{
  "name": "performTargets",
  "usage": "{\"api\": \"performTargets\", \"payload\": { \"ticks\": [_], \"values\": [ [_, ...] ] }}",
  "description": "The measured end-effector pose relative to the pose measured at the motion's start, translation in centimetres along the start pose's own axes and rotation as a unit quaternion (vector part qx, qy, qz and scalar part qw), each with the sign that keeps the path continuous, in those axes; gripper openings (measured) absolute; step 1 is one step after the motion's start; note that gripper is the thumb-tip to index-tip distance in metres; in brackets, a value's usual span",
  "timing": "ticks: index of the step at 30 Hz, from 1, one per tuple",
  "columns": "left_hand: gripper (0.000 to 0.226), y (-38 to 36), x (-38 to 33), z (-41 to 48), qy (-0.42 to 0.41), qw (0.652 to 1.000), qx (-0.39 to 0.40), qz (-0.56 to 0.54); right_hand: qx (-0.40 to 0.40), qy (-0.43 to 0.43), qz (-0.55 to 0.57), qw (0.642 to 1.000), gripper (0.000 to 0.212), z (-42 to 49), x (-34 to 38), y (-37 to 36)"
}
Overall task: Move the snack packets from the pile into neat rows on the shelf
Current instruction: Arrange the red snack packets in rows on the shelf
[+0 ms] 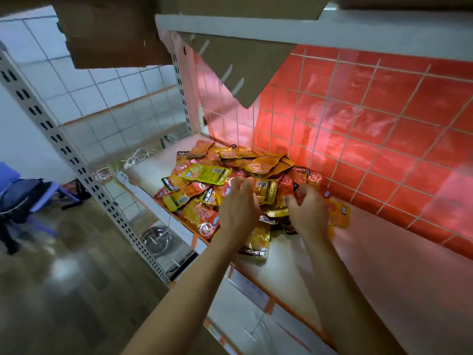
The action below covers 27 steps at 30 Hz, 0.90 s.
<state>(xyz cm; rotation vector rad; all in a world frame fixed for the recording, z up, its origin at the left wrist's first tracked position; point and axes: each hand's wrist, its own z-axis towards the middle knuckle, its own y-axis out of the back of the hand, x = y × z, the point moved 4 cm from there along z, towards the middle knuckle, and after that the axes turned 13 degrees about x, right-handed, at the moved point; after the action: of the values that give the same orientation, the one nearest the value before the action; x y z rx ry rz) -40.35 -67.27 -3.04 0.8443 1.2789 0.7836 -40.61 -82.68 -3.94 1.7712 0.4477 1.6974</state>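
Observation:
A loose pile of yellow, orange and red snack packets [225, 170] lies on the white shelf [371, 265], against the red wire-grid back panel [371, 119]. My left hand [238, 211] hovers over the pile's front middle, fingers curled downward onto the packets. My right hand [307, 211] is at the pile's right side, fingers curled among red packets. Whether either hand holds a packet is hidden by the fingers. One yellow packet [256, 245] lies apart at the shelf's front edge, under my left wrist.
An upper shelf [256, 24] and cardboard boxes [107, 34] overhang the pile. A perforated white upright [64, 149] stands at the left. The shelf surface stretches to the right of the pile. A backpack on a purple stool [23, 198] sits on the floor at far left.

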Motion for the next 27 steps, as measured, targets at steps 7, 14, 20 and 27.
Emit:
{"api": "performTargets", "payload": {
  "ticks": [7,14,20,27],
  "values": [
    [0.042,-1.1,0.9,3.6,-0.054,0.996,0.069,0.029,0.013,-0.040,-0.044,0.998,0.047,2.0,0.4,-2.1],
    [0.036,-0.7,0.8,3.9,-0.060,0.993,0.082,0.061,0.044,-0.069,0.032,0.996,0.028,1.7,0.2,-2.5],
    [0.042,0.0,-0.3,2.2,-0.076,0.996,-0.001,0.039,0.001,-0.094,0.156,0.983,0.020,-0.6,-0.5,-2.3],
    [0.016,0.3,-1.9,-0.2,-0.156,0.984,0.006,-0.082,-0.032,-0.139,0.269,0.952,0.014,-4.1,-3.1,-0.7]
  ]
}}
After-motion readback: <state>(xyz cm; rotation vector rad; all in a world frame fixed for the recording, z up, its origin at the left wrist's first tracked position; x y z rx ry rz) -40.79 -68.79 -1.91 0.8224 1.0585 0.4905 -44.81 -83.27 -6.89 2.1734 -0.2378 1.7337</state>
